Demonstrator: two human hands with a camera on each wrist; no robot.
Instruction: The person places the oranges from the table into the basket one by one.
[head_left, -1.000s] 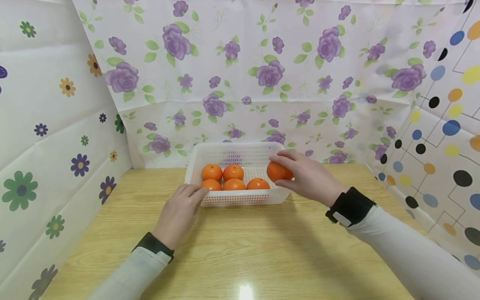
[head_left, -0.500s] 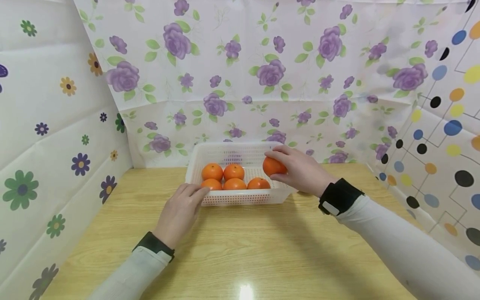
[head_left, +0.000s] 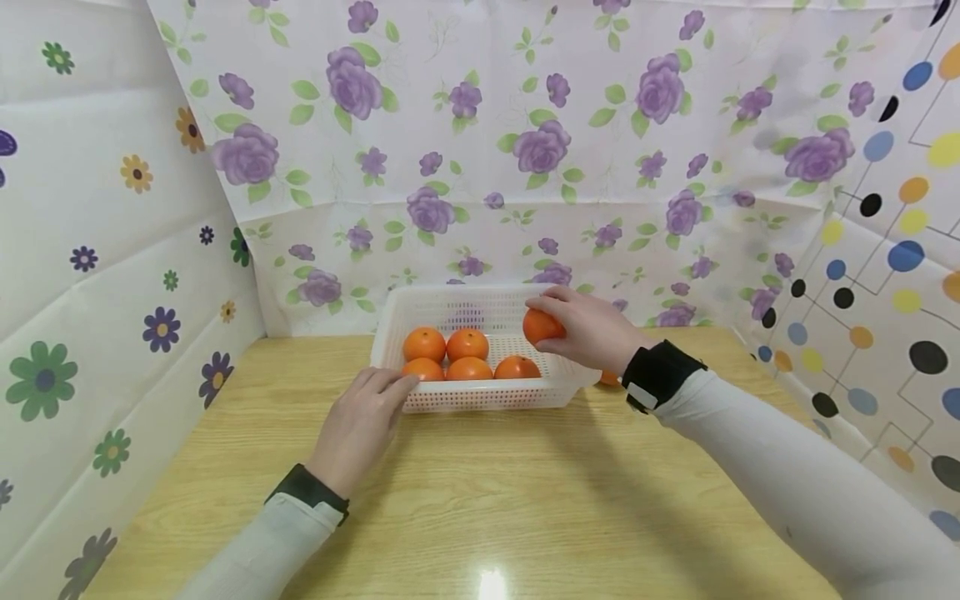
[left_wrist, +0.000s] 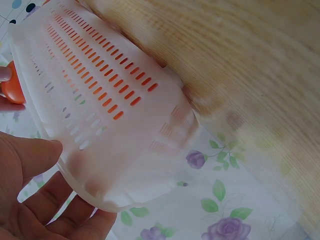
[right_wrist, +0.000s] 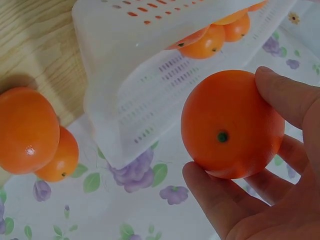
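My right hand [head_left: 592, 330] holds an orange [head_left: 542, 327] between thumb and fingertips above the right part of a white perforated plastic basket [head_left: 480, 398]. In the right wrist view the held orange [right_wrist: 232, 124] shows its green stem end. Several oranges sit at the left and front of the basket, among them a back-row orange [head_left: 467, 343] and a front-row orange [head_left: 517, 367]. My left hand [head_left: 363, 421] grips the basket's front left corner. Seen from the left wrist, its thumb [left_wrist: 42, 152] and fingers pinch the rim.
Right of the basket, partly behind my right wrist, an orange [head_left: 610, 377] rests on the wooden table [head_left: 465, 483]. The right wrist view shows two there, a near orange [right_wrist: 25, 131] and another orange [right_wrist: 62, 157]. A flowered cloth [head_left: 480, 167] hangs close behind the basket.
My right hand has carried the orange left and slightly up, from the basket's right edge to over its inside. An orange behind the wrist has come into sight. My left hand stays put.
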